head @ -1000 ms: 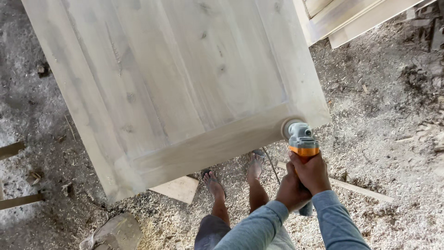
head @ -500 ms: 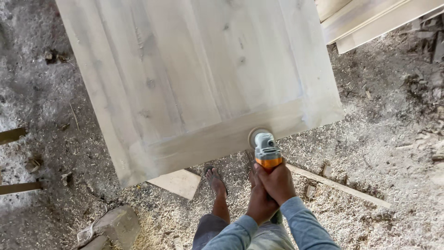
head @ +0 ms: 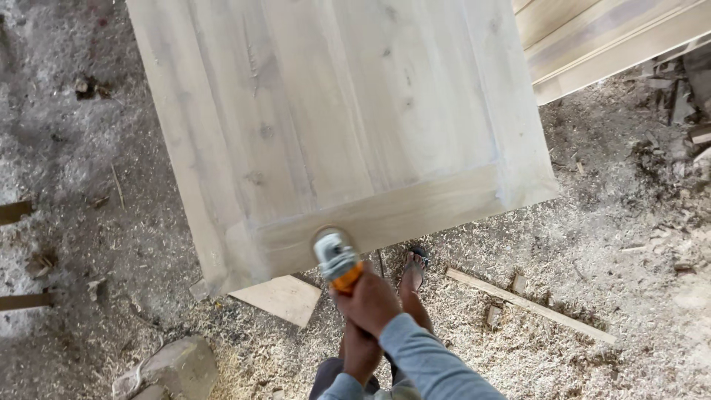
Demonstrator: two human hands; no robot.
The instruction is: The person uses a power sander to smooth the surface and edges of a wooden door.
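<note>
Grip: your right hand (head: pixel 374 300) is wrapped tight around the grinder (head: pixel 337 259) body; your left hand (head: pixel 361 352) closes on its rear end, nearer you.
Tool position: grinder head sits just ahead of your hands, disc flat on the near rail of the wooden panel (head: pixel 348 118), close to its left corner.
Axis: tool points away from you, leaning left; rail runs left to right.
Materials: pale, smooth, dusty wood; grey and orange casing.
Ground: sawdust floor (head: pixel 592 252), loose wood strip (head: pixel 529 305).

Grey-orange sander (head: pixel 337 259) — pale panel (head: pixel 348 111)
</note>
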